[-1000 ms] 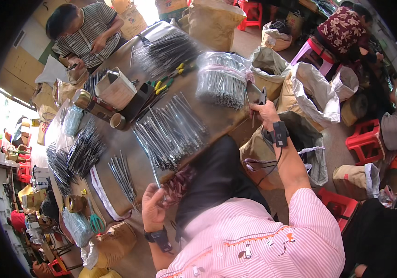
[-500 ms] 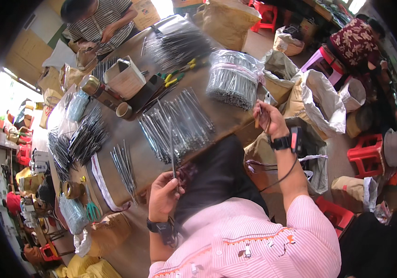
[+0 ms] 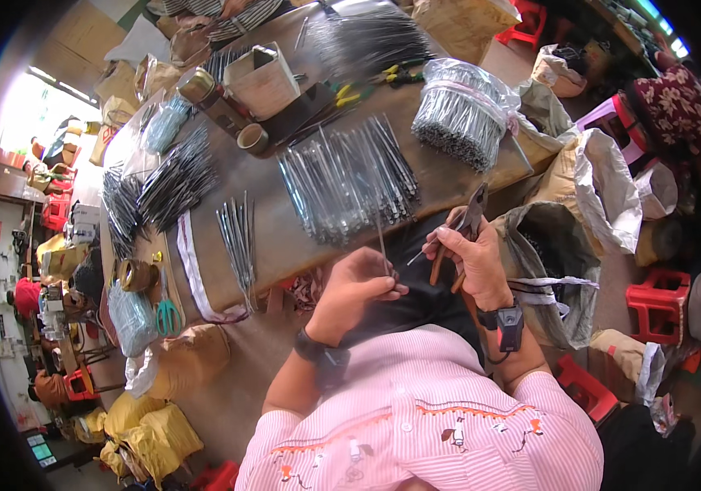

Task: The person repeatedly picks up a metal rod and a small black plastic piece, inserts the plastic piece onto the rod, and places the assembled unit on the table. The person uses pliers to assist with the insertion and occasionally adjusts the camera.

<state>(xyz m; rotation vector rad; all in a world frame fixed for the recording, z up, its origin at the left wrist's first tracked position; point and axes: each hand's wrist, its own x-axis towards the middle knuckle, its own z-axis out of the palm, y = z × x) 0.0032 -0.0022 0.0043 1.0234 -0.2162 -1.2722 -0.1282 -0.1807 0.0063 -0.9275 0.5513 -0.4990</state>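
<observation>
Near the table's front edge, my left hand [image 3: 358,286] is closed with its fingertips pinched on a thin metal strip [image 3: 381,240], which rises blurred toward the table. To its right, my right hand [image 3: 481,260] grips pliers [image 3: 473,214] with their metal jaws pointing up and orange-brown handles showing below the fingers. A short thin pin-like tip [image 3: 416,259] sticks out by the right fingertips; what it belongs to is unclear. Beyond both hands lies a wide row of metal strips [image 3: 342,180], and a smaller bunch of strips [image 3: 238,241] is to the left.
A plastic-wrapped bundle of strips [image 3: 461,114] stands at the table's right. Farther back are a flask [image 3: 207,94], a box [image 3: 264,82] and yellow-handled tools [image 3: 346,96]. Teal scissors [image 3: 169,317] hang at the left edge. Open sacks [image 3: 604,184] and red stools [image 3: 659,303] stand right.
My hands have come closer together in front of my body. The right hand has moved down, and its pliers now show jaws up. My left hand has moved right and up. The view has shifted.
</observation>
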